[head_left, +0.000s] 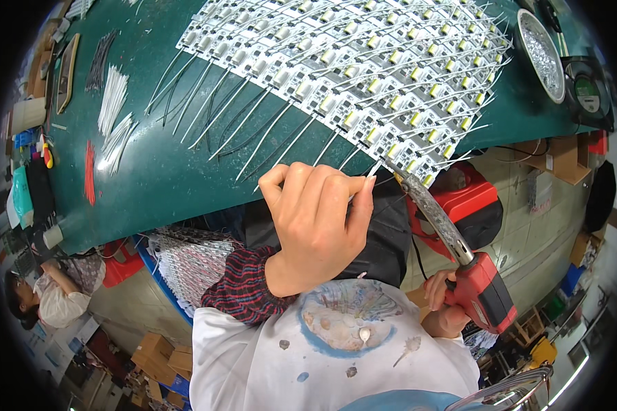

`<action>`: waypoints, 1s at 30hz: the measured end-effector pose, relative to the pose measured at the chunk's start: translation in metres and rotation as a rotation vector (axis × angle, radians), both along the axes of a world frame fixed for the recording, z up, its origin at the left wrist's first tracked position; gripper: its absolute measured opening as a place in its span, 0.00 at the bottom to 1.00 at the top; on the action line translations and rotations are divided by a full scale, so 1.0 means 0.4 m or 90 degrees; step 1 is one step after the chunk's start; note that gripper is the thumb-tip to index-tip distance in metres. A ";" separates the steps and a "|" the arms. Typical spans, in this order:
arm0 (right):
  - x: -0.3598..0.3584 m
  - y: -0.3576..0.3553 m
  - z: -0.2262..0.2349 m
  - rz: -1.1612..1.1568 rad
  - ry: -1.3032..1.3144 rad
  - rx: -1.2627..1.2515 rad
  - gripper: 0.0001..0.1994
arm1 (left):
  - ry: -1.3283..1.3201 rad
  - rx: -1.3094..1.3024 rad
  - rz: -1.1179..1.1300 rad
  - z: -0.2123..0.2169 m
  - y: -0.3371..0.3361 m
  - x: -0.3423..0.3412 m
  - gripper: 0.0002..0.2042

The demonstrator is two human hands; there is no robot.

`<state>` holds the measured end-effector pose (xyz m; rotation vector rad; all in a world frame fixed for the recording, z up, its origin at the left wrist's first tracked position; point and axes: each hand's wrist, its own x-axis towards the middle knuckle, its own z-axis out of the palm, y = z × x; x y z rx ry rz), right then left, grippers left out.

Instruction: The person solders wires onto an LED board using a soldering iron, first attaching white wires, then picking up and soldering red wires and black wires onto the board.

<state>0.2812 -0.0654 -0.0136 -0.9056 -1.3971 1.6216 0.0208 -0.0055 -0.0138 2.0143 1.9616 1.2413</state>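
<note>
A white panel of small circuit boards [336, 103] lies on the green table [164, 161], with rows of white and black wires sticking out from it. My left hand [315, 222] is closed at the panel's near edge, pinching the end of a white wire [376, 168] between thumb and forefinger. My right hand [445, 308] grips a red and black soldering gun [487, 291]. Its long metal barrel slants up and left, and the tip is at the panel's near edge, close to the pinched wire. Whether the tip touches a pad is too small to tell.
Bundles of white wires [113, 99], black wires [101, 61] and red wires [89, 175] lie at left. A metal bowl [559, 89] and a black device [588, 94] stand at right. Below the table are a blue-rimmed tub [159, 277] and red stools. Another person [58, 294] sits at far left.
</note>
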 end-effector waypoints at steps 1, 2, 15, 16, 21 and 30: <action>0.007 0.008 -0.002 0.041 -0.001 0.011 0.19 | -0.001 0.001 -0.001 -0.001 -0.001 0.000 0.08; 0.012 0.012 -0.002 0.082 -0.002 0.023 0.18 | -0.001 0.001 -0.001 -0.002 -0.002 0.001 0.08; -0.006 0.011 0.007 0.017 0.033 -0.013 0.20 | -0.006 -0.002 -0.007 -0.001 -0.001 0.002 0.08; -0.009 0.016 0.011 0.028 0.027 -0.010 0.21 | -0.008 -0.003 -0.004 0.000 0.000 0.000 0.08; -0.020 0.017 0.020 0.014 0.032 -0.019 0.23 | -0.005 -0.002 -0.001 0.003 -0.001 0.000 0.08; -0.009 -0.001 0.018 -0.015 0.077 -0.025 0.22 | -0.130 -0.002 -0.060 0.039 -0.006 -0.011 0.08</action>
